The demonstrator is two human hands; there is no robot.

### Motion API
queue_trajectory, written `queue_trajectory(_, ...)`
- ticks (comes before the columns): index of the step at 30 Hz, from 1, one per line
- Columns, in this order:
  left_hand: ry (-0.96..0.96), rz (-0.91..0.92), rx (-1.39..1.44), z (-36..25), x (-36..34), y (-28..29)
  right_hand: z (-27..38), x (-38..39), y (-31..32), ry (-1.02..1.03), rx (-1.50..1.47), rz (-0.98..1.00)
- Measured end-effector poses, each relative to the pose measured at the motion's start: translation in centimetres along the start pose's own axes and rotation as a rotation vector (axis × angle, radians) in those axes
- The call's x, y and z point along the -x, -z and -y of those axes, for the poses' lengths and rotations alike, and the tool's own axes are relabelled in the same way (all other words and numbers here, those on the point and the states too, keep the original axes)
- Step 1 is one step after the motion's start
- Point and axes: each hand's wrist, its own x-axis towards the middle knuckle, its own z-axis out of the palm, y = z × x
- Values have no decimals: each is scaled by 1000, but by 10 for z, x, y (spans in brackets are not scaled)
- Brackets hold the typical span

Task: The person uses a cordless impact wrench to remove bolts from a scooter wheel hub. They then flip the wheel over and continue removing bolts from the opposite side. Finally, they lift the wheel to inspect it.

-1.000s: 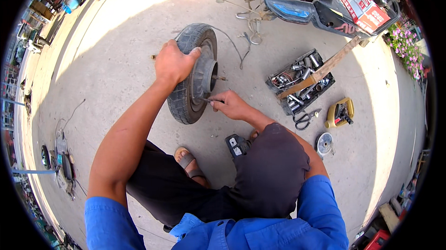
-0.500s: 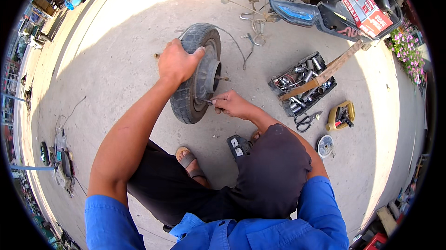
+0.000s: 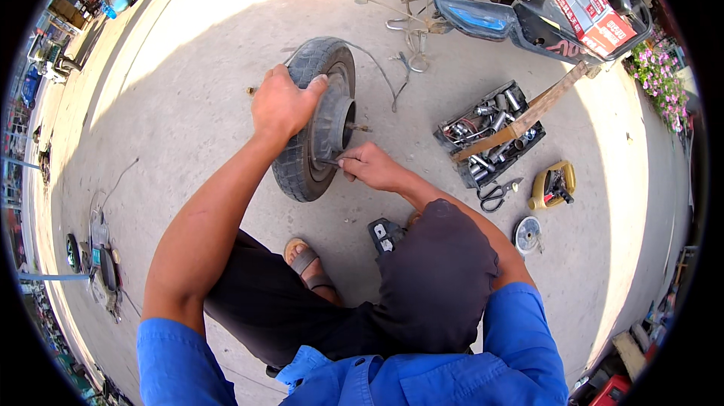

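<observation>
A dark rubber-tired wheel [image 3: 292, 176] stands upright on the concrete in front of me, with its hub and a short axle facing right. My left hand [image 3: 286, 107] is closed over the tire's upper part, thumb toward the rim. Low on the rim, my right hand [image 3: 371, 167] pinches a thin dark metal rod [image 3: 326, 162]. The rod's far end meets the wheel near the edge between tire and rim; whether it is a tool or a valve stem is too small to tell. A cable [image 3: 377, 64] trails behind the wheel.
To the right are a black tray of sockets [image 3: 490, 134] with a wooden strip across it, scissors [image 3: 495, 195], a cut yellow jug [image 3: 541, 191] and a metal disc [image 3: 528, 235]. A scooter [image 3: 483, 18] stands beyond. Loose parts [image 3: 102, 263] lie at left.
My right hand has shifted and turned slightly at the rim, the thin rod still pinched in its fingers. My left hand keeps its place on the tire. The whole view has drifted a little.
</observation>
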Motion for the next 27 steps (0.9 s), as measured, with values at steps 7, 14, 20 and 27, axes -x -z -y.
queue_trajectory(7, -42, -78, 16, 4, -2, -9, -2, 24, -1, -145, -261, -55)
queue_trajectory(14, -17, 24, 21, -12, -11, -3, -183, 184, 49, -601, -83, -170)
queue_trajectory(20, 14, -1, 40, 12, -20, -3, -208, 269, -6, -890, -109, -390)
queue_trajectory(27, -9, -16, 35, 4, -10, -2, -216, 289, -21, -895, -165, -485)
